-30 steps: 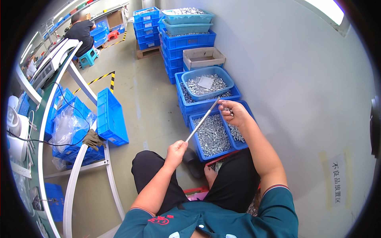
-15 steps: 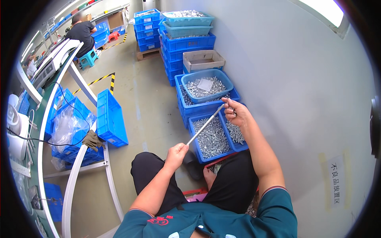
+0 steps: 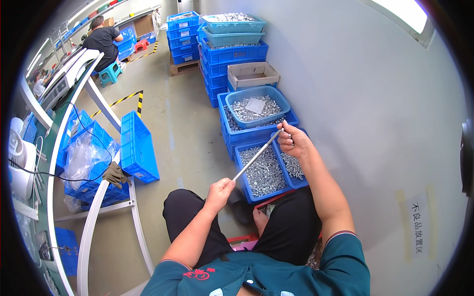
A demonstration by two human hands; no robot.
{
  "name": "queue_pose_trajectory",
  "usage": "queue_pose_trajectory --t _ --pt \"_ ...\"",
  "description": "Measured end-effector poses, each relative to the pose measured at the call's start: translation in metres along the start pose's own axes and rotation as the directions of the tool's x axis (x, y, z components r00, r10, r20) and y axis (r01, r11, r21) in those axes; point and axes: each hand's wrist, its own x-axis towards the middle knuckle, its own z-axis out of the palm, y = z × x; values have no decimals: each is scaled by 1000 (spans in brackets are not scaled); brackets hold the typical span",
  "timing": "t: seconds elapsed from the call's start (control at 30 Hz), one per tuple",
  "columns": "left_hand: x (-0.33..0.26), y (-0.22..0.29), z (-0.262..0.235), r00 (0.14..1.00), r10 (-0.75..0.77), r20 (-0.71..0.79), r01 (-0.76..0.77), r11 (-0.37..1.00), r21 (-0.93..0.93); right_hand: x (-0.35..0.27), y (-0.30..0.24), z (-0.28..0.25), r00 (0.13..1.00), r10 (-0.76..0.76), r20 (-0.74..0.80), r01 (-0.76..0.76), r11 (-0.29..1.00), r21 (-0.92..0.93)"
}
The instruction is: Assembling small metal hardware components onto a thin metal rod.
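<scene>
A factory workshop, by the look of it, probably for making or sorting hardware. Small metal parts (image 3: 264,172) fill a bin at the centre, with stacked blue crates (image 3: 233,53) at upper centre. Black-and-yellow tape (image 3: 139,103) marks the floor (image 3: 180,118) left of centre. A green tabletop (image 3: 58,117) runs down the left side; at upper left a person (image 3: 102,43) sits on a plastic stool (image 3: 109,75).

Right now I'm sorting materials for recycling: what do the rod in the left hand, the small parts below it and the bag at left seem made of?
Rod: probably metal, smooth and silvery, judging by its grey sheen.
Small parts: likely bright metal, from their many silvery glints.
Bag: apparently thin, glossy plastic film; it looks crumpled and see-through.
</scene>
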Motion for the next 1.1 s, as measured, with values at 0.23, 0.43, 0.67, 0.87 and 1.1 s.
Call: queue_pose_trajectory --t 0.23,0.43,0.67,0.87,1.1 --pt "0 -1 -1 1000 28 6 -28 999 25 -1 1 3 996 86 -22 -87 996 -25" --pt "-2 -4 -1 999 44 -16 -43 998 45 -6 0 16 993 23 -120 -47 979 -200" --pt "-3 1 1 997 52 -63 -41 986 160 -9 -4 18 978 -5 -208 -101 863 -495" --pt "2 0 2 999 -14 -40 14 1000 2 -7 5 24 992 128 -17 -127 950 -285" --pt "3 2 -2 999 -44 -13 43 994 -98 1 2 9 955 146 -258 -185 974 -134"
